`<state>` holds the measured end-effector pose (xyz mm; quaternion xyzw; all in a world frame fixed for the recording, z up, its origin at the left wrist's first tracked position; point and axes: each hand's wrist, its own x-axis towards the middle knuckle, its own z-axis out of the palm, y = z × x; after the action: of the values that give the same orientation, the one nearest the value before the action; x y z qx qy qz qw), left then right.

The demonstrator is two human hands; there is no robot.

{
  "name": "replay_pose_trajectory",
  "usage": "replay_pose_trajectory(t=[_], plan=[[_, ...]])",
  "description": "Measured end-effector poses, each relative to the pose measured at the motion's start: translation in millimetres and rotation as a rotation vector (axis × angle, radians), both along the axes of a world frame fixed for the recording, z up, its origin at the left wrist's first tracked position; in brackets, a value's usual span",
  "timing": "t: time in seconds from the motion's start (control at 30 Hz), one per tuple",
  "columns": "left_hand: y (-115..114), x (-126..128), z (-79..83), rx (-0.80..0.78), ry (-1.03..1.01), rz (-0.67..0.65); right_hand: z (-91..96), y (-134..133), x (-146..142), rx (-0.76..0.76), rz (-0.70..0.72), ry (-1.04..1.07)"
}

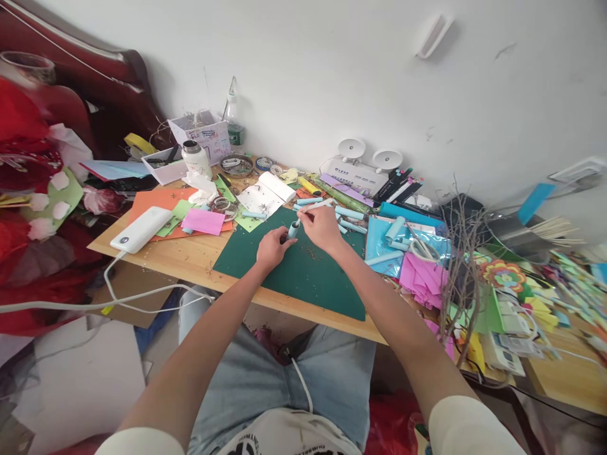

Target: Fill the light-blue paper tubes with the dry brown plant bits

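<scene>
Left hand (272, 248): we're pinching the blue tube (293, 230) | light, crushable, we reckon; sides, softly | Right hand (320, 226), just beside: pinching, seemingly, a pale stick (326, 203)

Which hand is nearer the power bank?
The left hand: it is right of the power bank, holding a blue tube. The right hand is farther right, by the tube's upper end.

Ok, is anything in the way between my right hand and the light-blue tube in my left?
Nothing visible: your right hand is at the upper end of the light-blue tube in your left hand. The other blue tubes lie beyond, toward the wall.
</scene>
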<state>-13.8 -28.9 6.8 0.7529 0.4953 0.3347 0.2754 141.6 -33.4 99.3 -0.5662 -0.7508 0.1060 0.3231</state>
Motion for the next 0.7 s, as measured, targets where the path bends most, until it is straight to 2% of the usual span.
replay_pose_trajectory(t=[0.27, 0.4, 0.57, 0.7], plan=[[0.2, 0.8, 1.1, -0.028, 0.000, 0.007, 13.1, 1.8, -2.6, -0.113, 0.008, 0.024], [1.2, 0.4, 0.8, -0.034, -0.004, 0.005, 11.6, 1.1, -6.5, -0.140, -0.006, 0.121], [1.3, 0.5, -1.5, -0.031, 0.007, 0.014, 8.3, 2.2, -7.6, -0.110, -0.026, 0.127], [0.9, 0.4, -2.1, -0.031, 0.004, 0.018, 7.9, 1.6, -6.6, -0.160, -0.009, 0.176]])
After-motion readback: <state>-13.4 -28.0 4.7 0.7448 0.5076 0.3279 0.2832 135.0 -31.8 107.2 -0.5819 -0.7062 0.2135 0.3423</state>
